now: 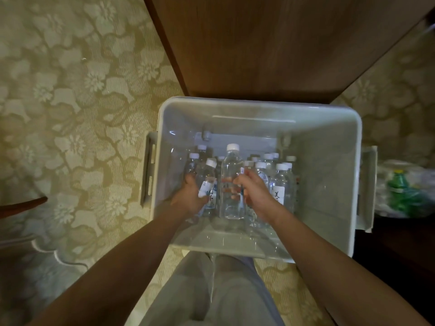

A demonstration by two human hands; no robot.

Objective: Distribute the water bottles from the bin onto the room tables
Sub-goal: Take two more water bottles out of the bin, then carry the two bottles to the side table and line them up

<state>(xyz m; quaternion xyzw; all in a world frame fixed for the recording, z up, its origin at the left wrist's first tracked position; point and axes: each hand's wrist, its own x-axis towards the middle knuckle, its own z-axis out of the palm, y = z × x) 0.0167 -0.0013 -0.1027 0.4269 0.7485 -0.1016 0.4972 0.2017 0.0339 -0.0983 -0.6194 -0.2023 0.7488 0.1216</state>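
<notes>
Reaching down into a deep, translucent bin [259, 105], we have both hands among the water bottles. Our left hand [190, 196] curls its fingers round a labelled bottle [208, 184] with a white cap, tilted towards the bin's left wall. Our right hand [255, 192] wraps round a tall clear bottle [231, 170] standing upright in the middle of the bin; its fingers show through the plastic. The two bottles sit just beside each other, near the bin's near wall.

More white-capped bottles [280, 181] crowd upright to the right of our right hand, and a few others [197, 158] stand past our left hand, towards the far wall.

The bin rests on a pale floral carpet [70, 114], its far edge against a brown wooden surface [270, 43]. Our grey trousers [223, 292] show below the near edge. Beyond the bin's right edge lies a green bottle [400, 189] inside a clear bag.
</notes>
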